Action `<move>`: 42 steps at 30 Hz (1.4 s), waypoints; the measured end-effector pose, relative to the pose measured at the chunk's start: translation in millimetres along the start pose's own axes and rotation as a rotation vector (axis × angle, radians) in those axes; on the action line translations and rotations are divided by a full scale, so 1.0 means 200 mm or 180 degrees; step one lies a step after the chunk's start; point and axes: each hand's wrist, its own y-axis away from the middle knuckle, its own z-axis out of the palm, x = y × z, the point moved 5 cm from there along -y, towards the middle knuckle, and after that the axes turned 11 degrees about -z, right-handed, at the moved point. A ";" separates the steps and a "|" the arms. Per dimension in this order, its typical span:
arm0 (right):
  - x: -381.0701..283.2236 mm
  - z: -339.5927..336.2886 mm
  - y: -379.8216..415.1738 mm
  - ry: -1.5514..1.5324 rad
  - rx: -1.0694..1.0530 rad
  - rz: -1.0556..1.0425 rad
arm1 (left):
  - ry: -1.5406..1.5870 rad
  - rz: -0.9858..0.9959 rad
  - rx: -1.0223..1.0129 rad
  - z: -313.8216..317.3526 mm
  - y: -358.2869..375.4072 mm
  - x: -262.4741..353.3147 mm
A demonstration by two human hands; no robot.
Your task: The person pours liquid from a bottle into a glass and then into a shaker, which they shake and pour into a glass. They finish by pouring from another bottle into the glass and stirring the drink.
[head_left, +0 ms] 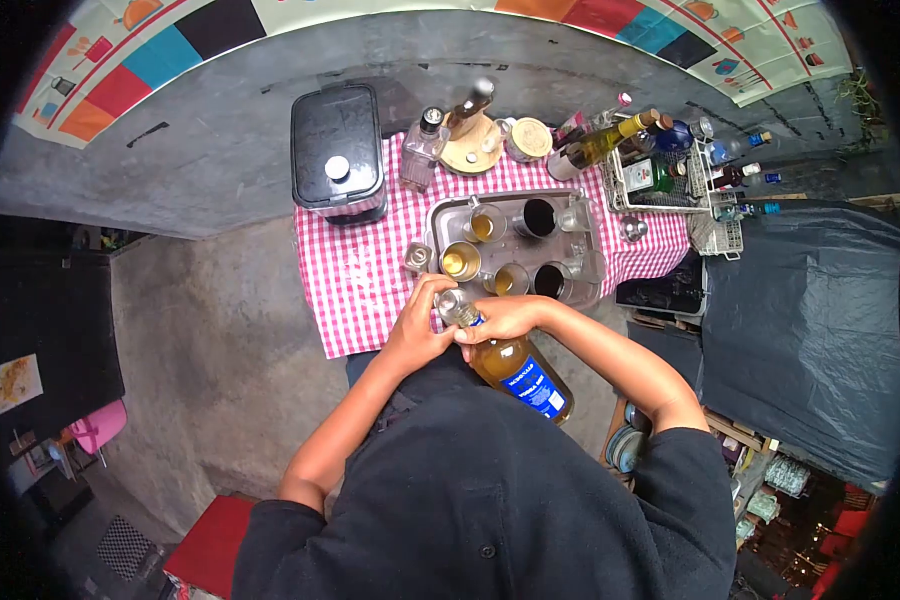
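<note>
My left hand [420,328] is closed around a small clear glass [454,303] at the table's near edge. My right hand [505,318] wraps the neck of a large bottle [523,375] with amber liquid and a blue label. The bottle leans between my body and the table, its neck end beside the small glass. Whether the two touch, and whether liquid flows, I cannot make out. Just beyond my fingers stand a glass mug [460,262] of yellowish liquid and another small square-based glass [417,258]. Several mugs of amber or dark liquid share a metal tray [440,215].
A black-lidded bin [336,140] stands at the back left of the checked cloth [335,290]. Behind the tray are a square bottle [425,150] and a wooden board [460,157]. A wire basket [660,205] of bottles and a metal jigger [633,230] are on the right.
</note>
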 end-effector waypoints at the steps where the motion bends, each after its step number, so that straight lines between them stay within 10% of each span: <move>1: 0.01 0.00 0.00 0.0051 -0.0105 0.0050 | 0.0026 0.0011 -0.0013 0.00 0.00 0.00; 42: 0.21 0.08 0.10 0.0020 -0.0033 0.0421 | 0.0298 -0.0222 -0.0099 0.17 0.09 -0.06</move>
